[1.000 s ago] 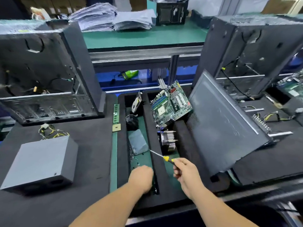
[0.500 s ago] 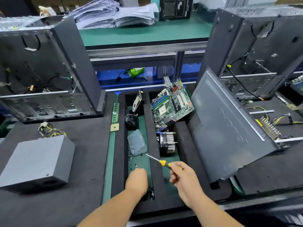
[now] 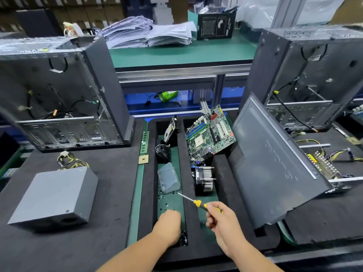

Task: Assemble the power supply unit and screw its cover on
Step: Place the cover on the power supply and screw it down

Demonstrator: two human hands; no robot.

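The grey power supply unit lies on the black foam mat at the left, its yellow and black cables trailing behind it. My right hand grips a yellow-handled screwdriver, its tip pointing left over a foam slot. My left hand reaches down into that slot, where several small dark screws lie on the green base. Its fingers are curled under and hidden, so whether they hold a screw is unclear.
A foam tray holds a motherboard, a heatsink, a clear plastic box and a hard drive. Open computer cases stand at left and right. A dark side panel leans at the right.
My left hand has stayed in the screw slot, shifting slightly. The right hand keeps the screwdriver in about the same place. My head has tilted up a little.
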